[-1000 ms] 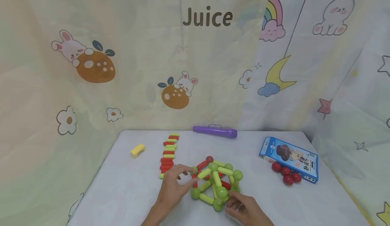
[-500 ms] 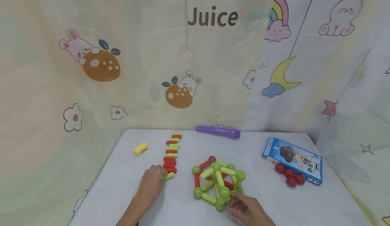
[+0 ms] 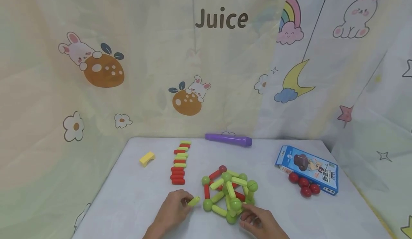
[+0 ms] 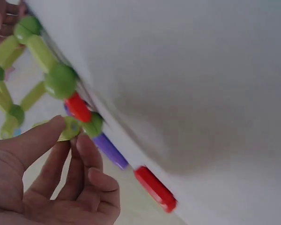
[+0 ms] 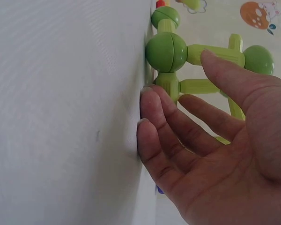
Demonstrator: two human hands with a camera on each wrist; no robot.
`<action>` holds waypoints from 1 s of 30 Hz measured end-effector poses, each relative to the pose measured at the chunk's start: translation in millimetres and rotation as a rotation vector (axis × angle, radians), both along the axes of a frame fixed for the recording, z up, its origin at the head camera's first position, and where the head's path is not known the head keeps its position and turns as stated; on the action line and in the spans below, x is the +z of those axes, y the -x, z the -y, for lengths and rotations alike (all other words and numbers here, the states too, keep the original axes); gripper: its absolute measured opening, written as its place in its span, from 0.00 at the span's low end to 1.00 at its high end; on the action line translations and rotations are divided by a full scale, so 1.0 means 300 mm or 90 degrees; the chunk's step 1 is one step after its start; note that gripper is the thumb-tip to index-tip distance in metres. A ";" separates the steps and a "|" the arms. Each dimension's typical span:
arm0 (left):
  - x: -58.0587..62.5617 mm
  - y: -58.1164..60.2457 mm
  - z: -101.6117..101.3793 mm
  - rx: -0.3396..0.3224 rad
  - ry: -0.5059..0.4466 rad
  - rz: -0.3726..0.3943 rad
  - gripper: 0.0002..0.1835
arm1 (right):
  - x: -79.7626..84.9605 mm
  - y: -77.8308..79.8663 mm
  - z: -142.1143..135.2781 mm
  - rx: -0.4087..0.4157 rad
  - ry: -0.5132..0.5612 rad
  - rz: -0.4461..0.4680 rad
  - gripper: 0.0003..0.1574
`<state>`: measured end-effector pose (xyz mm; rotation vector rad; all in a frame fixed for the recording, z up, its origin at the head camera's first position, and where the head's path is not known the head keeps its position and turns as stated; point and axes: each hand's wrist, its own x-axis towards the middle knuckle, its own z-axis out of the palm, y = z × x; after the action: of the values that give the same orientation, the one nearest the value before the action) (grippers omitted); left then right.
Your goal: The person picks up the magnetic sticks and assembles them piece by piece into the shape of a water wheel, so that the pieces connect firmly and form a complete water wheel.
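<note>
My left hand (image 3: 173, 208) pinches a yellow-green magnetic rod (image 3: 194, 201) between thumb and fingers, just left of a ball-and-rod structure. In the left wrist view the rod (image 4: 69, 128) partly hides behind the thumb and overlaps the structure. That structure, a frame of yellow-green rods, red rods, green balls (image 3: 207, 205) and one dark red ball (image 3: 222, 168), stands on the table. At its near right corner rests my right hand (image 3: 260, 222), fingers loosely bent. In the right wrist view its thumb touches an upright rod (image 5: 215, 54), while the other fingertips lie by the base and tabletop.
Left of the structure runs a column of loose red rods (image 3: 177, 176) and yellow-green rods (image 3: 180, 165). A yellow arched block (image 3: 147, 159) lies farther left. At the back is a purple microphone-shaped stick (image 3: 228, 140); a blue box (image 3: 313, 167) and several red balls (image 3: 306, 191) sit right.
My left hand left the structure, took the nearest yellow-green rod from the column, and carried it right toward the structure. My right hand stayed at the structure's near right corner.
</note>
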<state>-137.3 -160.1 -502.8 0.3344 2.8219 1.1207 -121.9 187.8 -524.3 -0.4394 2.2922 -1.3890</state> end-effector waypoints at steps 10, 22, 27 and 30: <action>-0.012 -0.015 -0.110 0.009 -0.153 -0.046 0.12 | -0.005 0.000 0.001 -0.001 0.006 0.001 0.38; -0.029 -0.016 -0.148 0.034 -0.127 -0.080 0.14 | -0.010 -0.002 -0.006 0.001 0.011 -0.020 0.38; -0.035 -0.010 -0.155 0.021 -0.112 -0.095 0.14 | -0.016 0.001 -0.006 0.002 0.016 -0.022 0.38; -0.036 -0.009 -0.156 0.019 -0.112 -0.092 0.14 | -0.019 0.001 0.000 -0.002 0.007 -0.033 0.38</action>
<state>-134.6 -113.4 -513.5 0.4024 2.8647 1.4116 -122.2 187.6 -530.1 -0.4809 2.3281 -1.4079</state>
